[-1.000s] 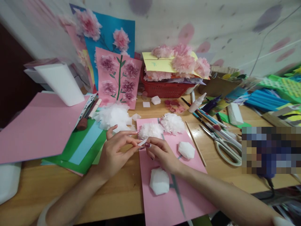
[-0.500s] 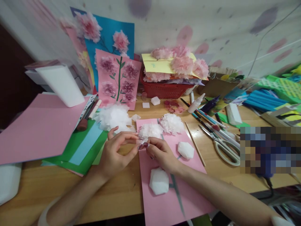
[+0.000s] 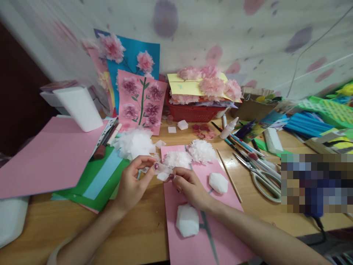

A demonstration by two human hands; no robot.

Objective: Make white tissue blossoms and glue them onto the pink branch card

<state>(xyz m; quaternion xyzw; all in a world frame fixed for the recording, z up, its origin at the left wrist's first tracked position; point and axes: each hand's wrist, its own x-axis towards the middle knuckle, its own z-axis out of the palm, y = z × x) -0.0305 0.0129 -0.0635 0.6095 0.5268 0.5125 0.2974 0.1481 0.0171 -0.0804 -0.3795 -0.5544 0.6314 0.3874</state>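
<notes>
Between my two hands is a small piece of thin white tissue paper (image 3: 163, 170). My left hand (image 3: 138, 180) pinches its left end between thumb and fingers. The other end is pinched by my right hand (image 3: 190, 186), above a pink sheet (image 3: 184, 250). That sheet carries a painted grey-green stem (image 3: 207, 232), two fluffy white paper flowers, one left (image 3: 177, 159) and one right (image 3: 202, 151), and two smooth white padded shapes, one lower (image 3: 187, 220) and one upper (image 3: 218, 183). Beyond my left hand lies a heap of white tissue pieces (image 3: 135, 142).
Right of the sheet are a thin wooden stick (image 3: 229, 176), scissors (image 3: 257, 176), brushes and a white glue bottle (image 3: 229, 127). A red basket (image 3: 190, 113) of pink flowers stands behind. Coloured paper (image 3: 49, 154) is stacked left; finished flower pictures (image 3: 142, 101) lean at the back.
My hands have drawn slightly apart, and the tissue piece now stretches visibly between them. The camera view has tilted up a little, so everything sits lower.
</notes>
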